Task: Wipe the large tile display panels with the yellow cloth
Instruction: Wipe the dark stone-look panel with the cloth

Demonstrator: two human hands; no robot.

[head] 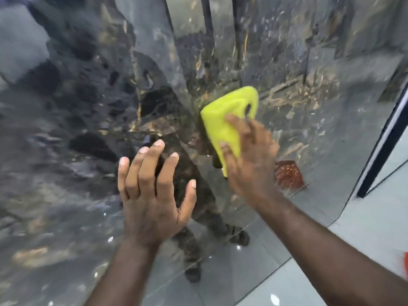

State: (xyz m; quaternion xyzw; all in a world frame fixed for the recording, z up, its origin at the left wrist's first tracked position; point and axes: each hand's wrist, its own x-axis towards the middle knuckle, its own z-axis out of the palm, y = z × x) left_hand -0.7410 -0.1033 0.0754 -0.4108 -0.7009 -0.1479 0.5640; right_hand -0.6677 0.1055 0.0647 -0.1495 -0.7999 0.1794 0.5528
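A large glossy tile panel (72, 120) of dark grey marble with gold veins fills most of the view. A folded yellow cloth (223, 120) lies flat against it near the middle. My right hand (249, 155) presses the cloth to the panel, fingers spread over its lower right part; the hand is blurred. My left hand (150, 191) is open with straight spread fingers at the panel, to the left of and below the cloth. The panel mirrors a standing person's legs and feet.
A black-framed panel edge (384, 140) stands at the right. Light grey floor tiles (362, 244) lie at the lower right. A small reddish-brown tile sample (288, 174) shows beside my right hand. An orange object (405, 263) peeks in at the right border.
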